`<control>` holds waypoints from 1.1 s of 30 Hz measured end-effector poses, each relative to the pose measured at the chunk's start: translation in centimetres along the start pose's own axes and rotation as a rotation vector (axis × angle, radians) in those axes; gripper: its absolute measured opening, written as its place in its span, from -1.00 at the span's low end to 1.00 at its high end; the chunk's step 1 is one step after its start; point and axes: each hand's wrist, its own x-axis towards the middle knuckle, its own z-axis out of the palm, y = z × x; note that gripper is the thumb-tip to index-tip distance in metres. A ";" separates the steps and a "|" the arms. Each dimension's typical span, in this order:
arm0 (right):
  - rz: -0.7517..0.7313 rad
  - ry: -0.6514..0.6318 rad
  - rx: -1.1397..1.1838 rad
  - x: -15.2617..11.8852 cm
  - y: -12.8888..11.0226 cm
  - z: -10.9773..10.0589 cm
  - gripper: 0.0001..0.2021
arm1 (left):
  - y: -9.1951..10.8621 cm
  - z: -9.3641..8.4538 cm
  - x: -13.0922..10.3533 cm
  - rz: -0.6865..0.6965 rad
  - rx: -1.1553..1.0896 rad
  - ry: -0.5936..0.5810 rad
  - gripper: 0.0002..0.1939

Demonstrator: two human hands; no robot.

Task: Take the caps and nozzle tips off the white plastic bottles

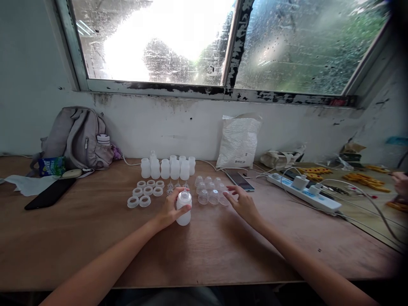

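Note:
My left hand point(172, 210) is wrapped round a frosted white bottle point(184, 214), which stands upright near the middle of the table. My right hand point(237, 202) has its fingers apart at the right edge of a group of clear caps point(213, 196); whether a fingertip touches the nearest cap I cannot tell. Several translucent rings point(145, 201) lie in rows left of the held bottle. Behind that bottle are small clear teats point(170, 187), partly hidden by my left hand. Further back, several frosted bottles point(165, 169) stand in a cluster.
A backpack point(73, 136) and a black phone point(51, 194) are on the left. Against the wall leans a white plastic package point(239, 140). To the right lie another phone point(240, 179) and a power strip point(304, 193) with cables. Another person's hand point(400, 185) shows at the far right.

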 end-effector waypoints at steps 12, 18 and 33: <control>-0.227 -0.221 -0.199 0.4 -13.7 3.0 -0.58 | -0.1 0.6 0.1 -0.047 -0.057 -0.081 -0.55; -0.151 -0.152 -0.204 0.8 -13.3 4.3 -0.65 | -0.3 1.3 0.3 -0.188 -0.168 -0.187 -0.62; -0.083 -0.221 0.428 0.6 -11.8 4.0 -0.72 | 1.1 1.8 -0.6 -0.453 -0.354 -0.293 -0.92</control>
